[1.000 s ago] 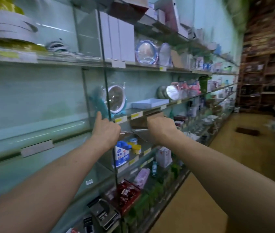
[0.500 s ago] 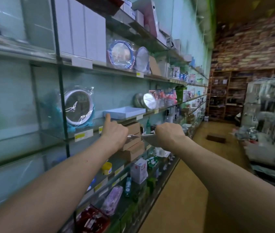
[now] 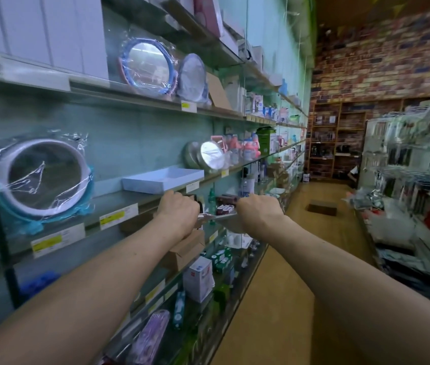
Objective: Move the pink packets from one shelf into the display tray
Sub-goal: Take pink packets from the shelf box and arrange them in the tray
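Far to the left of the left hand, a round mirror (image 3: 41, 177) in clear wrap is leaning against the back wall of the shelf. Just above the left hand, a shallow white tray (image 3: 161, 179) is sitting on the same shelf, and nothing is showing inside it from this angle.

The left hand (image 3: 178, 214) is reaching under that shelf's front edge, its fingers curled round the left end of a thin grey sheet (image 3: 221, 219). The sheet is lying roughly level between the two hands. Below the left hand a brown carton (image 3: 185, 250) is resting on a lower shelf.

Between the hands, just above the sheet, small red-and-white packs (image 3: 225, 208) are showing. Whether they are lying on the sheet or on the shelf behind cannot be told.

The right hand (image 3: 260, 210) is gripping the sheet's right end with a closed fist, apart from the left hand.

Above and beyond the right hand, pink goods (image 3: 240, 148) are standing on the tray's shelf, well apart from the tray. They are too blurred to tell whether they are packets.

Far to the right, a wire rack (image 3: 406, 159) is holding hanging goods.
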A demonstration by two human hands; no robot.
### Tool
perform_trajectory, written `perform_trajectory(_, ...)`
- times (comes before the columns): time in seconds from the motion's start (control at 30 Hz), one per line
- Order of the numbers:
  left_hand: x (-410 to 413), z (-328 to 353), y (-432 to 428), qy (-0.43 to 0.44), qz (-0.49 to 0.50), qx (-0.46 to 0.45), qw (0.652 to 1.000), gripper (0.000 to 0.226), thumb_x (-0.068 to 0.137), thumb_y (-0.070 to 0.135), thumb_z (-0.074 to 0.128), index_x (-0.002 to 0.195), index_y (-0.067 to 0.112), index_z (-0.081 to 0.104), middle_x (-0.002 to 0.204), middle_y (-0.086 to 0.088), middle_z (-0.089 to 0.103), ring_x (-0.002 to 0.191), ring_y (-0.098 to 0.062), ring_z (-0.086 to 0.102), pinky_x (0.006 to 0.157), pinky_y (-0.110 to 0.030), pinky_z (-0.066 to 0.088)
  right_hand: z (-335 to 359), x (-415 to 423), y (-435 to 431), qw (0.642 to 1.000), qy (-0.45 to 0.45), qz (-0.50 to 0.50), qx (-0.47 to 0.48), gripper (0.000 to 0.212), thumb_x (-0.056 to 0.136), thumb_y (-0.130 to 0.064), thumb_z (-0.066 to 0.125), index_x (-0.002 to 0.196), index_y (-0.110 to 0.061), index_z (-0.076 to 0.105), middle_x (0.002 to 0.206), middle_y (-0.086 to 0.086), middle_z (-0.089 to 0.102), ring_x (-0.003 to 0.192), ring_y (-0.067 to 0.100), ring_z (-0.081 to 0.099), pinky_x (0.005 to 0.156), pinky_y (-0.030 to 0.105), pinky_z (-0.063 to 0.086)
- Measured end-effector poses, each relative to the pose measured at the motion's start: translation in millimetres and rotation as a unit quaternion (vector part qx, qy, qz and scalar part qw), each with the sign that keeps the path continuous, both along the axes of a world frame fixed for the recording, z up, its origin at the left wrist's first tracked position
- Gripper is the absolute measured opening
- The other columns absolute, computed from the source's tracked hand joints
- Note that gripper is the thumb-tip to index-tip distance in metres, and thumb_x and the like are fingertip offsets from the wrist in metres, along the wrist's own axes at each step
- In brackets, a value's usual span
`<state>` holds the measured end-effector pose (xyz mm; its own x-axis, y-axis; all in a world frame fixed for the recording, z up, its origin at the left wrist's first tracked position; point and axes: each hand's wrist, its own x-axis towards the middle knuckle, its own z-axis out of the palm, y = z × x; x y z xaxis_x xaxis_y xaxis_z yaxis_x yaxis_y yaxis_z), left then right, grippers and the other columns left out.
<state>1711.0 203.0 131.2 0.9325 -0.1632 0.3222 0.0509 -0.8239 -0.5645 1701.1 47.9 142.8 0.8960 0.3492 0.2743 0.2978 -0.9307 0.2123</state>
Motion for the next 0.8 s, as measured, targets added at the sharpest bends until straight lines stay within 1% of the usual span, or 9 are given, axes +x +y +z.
perform_trajectory(0.1,28,-1,-11,-0.004,0.010,-0.002,1.000,0.014,0.094,0.014,0.051,0.102,0.019,0.061,0.109,-0.003,0.066,0.103,-0.023,0.058,0.076,-0.030,0.037,-2,36,-13,1.000,-0.007,0.004,0.005,0.022,0.093,-0.005,0.045,0.111,-0.007,0.059,0.111,0.010,0.063,0.099,0.028,0.061,0.071,0.033,0.040)
perform_trajectory(0.2,59,-1,-24,-0.007,0.026,-0.002,1.000,0.012,0.092,0.014,0.050,0.095,0.022,0.059,0.106,-0.002,0.066,0.101,-0.023,0.059,0.079,-0.030,0.037,-4,74,-28,1.000,-0.008,0.014,0.002,0.023,0.093,-0.003,0.046,0.112,-0.007,0.059,0.111,0.009,0.063,0.100,0.027,0.061,0.070,0.033,0.040)
perform_trajectory(0.3,92,-1,-39,-0.006,0.043,-0.010,0.999,0.013,0.092,0.013,0.050,0.084,0.024,0.049,0.105,-0.002,0.066,0.099,-0.023,0.058,0.081,-0.030,0.037,-4,117,-43,0.999,-0.013,0.033,-0.003,0.022,0.093,-0.005,0.047,0.111,-0.007,0.059,0.111,0.009,0.063,0.100,0.028,0.061,0.071,0.033,0.042)
perform_trajectory(0.43,135,2,-56,-0.008,0.085,-0.023,0.996,0.017,0.089,0.009,0.049,0.094,0.022,0.059,0.109,-0.003,0.065,0.105,-0.024,0.056,0.084,-0.030,0.035,2,170,-61,0.998,-0.007,0.064,-0.009,0.024,0.092,-0.004,0.047,0.113,-0.007,0.058,0.114,0.010,0.062,0.104,0.028,0.060,0.072,0.033,0.039)
perform_trajectory(0.5,153,3,-63,-0.015,0.102,-0.028,0.994,0.018,0.088,0.007,0.049,0.092,0.021,0.058,0.108,-0.003,0.065,0.104,-0.024,0.056,0.082,-0.030,0.034,4,193,-67,0.996,-0.017,0.083,-0.017,0.025,0.091,-0.003,0.049,0.113,-0.007,0.059,0.114,0.010,0.062,0.104,0.029,0.060,0.072,0.032,0.040)
perform_trajectory(0.6,174,7,-70,-0.040,0.117,-0.037,0.992,0.017,0.087,0.006,0.049,0.082,0.022,0.049,0.105,-0.004,0.066,0.100,-0.024,0.056,0.076,-0.030,0.031,6,224,-74,0.993,-0.041,0.109,-0.012,0.026,0.090,-0.002,0.050,0.112,-0.010,0.060,0.111,0.008,0.063,0.100,0.028,0.061,0.071,0.032,0.040)
perform_trajectory(0.7,192,12,-72,-0.060,0.135,-0.044,0.988,0.022,0.086,0.004,0.048,0.070,0.018,0.041,0.103,-0.004,0.065,0.101,-0.025,0.054,0.077,-0.031,0.026,8,253,-77,0.989,-0.069,0.130,0.011,0.024,0.089,-0.002,0.049,0.106,-0.013,0.062,0.108,0.007,0.065,0.087,0.027,0.057,0.066,0.031,0.038)
perform_trajectory(0.73,197,14,-72,-0.067,0.143,-0.042,0.987,0.026,0.086,0.004,0.048,0.065,0.017,0.037,0.102,-0.004,0.065,0.100,-0.024,0.053,0.077,-0.031,0.025,8,262,-76,0.987,-0.078,0.138,0.019,0.023,0.090,-0.003,0.049,0.106,-0.014,0.062,0.108,0.007,0.065,0.086,0.027,0.057,0.065,0.030,0.037)
perform_trajectory(0.8,207,19,-70,-0.084,0.155,-0.031,0.984,0.032,0.085,0.004,0.048,0.061,0.018,0.032,0.098,-0.003,0.064,0.093,-0.024,0.051,0.077,-0.032,0.024,8,278,-73,0.983,-0.092,0.156,0.032,0.022,0.090,-0.006,0.051,0.107,-0.014,0.063,0.108,0.007,0.066,0.094,0.028,0.062,0.066,0.029,0.037)
